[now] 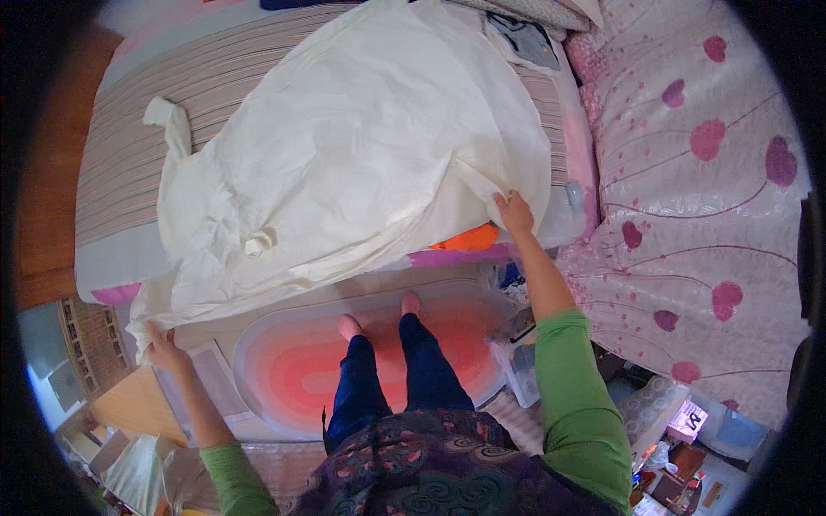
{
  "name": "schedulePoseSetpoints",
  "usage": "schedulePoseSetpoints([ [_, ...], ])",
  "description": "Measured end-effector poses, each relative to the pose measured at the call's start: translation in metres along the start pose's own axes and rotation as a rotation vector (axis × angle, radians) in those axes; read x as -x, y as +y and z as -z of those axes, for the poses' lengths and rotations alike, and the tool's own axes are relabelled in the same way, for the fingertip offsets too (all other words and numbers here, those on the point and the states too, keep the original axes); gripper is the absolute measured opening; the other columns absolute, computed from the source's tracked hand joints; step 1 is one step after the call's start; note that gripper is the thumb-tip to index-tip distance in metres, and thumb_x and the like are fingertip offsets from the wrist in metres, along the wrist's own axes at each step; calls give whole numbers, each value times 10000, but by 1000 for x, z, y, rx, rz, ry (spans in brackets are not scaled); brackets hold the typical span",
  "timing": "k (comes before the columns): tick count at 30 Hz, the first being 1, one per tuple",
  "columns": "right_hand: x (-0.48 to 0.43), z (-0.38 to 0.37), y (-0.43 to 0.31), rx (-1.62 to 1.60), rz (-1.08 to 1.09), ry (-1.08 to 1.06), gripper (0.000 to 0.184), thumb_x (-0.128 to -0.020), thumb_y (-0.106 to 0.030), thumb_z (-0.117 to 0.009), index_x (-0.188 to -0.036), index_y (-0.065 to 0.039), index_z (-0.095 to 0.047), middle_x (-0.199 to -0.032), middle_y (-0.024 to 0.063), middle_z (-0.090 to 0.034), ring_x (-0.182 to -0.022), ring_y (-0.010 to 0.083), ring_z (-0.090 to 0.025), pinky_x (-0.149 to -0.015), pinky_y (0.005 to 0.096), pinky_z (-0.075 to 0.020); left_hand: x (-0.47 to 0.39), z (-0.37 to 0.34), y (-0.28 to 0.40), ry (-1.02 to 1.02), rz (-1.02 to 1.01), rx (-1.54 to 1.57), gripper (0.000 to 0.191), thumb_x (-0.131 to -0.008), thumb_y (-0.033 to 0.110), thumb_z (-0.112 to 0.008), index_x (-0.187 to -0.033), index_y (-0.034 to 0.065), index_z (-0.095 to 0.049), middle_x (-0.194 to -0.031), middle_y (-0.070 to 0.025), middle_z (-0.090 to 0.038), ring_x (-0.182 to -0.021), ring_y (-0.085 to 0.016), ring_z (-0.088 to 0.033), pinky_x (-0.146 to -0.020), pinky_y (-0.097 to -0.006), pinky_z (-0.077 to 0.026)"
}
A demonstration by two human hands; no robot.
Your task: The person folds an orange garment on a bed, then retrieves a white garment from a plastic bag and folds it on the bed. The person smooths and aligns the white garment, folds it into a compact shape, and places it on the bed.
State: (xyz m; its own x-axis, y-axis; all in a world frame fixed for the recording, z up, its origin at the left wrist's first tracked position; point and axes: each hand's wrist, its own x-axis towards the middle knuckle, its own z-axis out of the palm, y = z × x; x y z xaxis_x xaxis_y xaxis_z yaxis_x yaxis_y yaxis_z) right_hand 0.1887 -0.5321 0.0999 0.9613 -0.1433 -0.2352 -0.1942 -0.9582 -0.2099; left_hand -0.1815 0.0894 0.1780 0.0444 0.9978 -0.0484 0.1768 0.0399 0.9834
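A large cream-white garment (374,122), apparently a long dress, lies spread over a striped bed (168,71). One sleeve (175,126) reaches out to the left, and gathered cloth and a small folded end (259,242) show near its narrow part. My left hand (166,348) pinches a corner of the cloth beyond the bed's near left edge. My right hand (514,211) grips the fabric's near right edge, which is folded over there. Between my hands the near edge is stretched in a long line. An orange cloth (466,237) peeks out below my right hand.
A heart-patterned cover (690,193) drapes along the right. My feet stand on an oval red-and-pink rug (290,361) before the bed. A grey-and-white cloth (524,40) lies at the bed's far right. A clear plastic bin (524,371) and assorted clutter (677,471) are at lower right.
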Motion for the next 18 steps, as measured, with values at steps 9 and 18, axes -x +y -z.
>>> schedulePoseSetpoints([
  [9,15,8,133,-420,-975,452,911,-672,-460,-682,-1355,-135,-175,-1390,138,-194,-1240,358,-250,-880,601,-285,-3,-24,10,-30,21,-170,455,-751,298,-664,-952,-85,-524,-936,-149,-556,-825,-222,-556,-622,-288,-495],
  [18,-7,-72,225,-1336,-759,-72,877,-658,-480,-689,-1330,-172,-217,-1322,117,-302,-1158,342,-356,-777,568,-376,-14,-42,27,-78,-74,-268,392,-761,293,-647,-1002,2,-541,-962,-89,-560,-799,-201,-552,-611,-290,-508],
])
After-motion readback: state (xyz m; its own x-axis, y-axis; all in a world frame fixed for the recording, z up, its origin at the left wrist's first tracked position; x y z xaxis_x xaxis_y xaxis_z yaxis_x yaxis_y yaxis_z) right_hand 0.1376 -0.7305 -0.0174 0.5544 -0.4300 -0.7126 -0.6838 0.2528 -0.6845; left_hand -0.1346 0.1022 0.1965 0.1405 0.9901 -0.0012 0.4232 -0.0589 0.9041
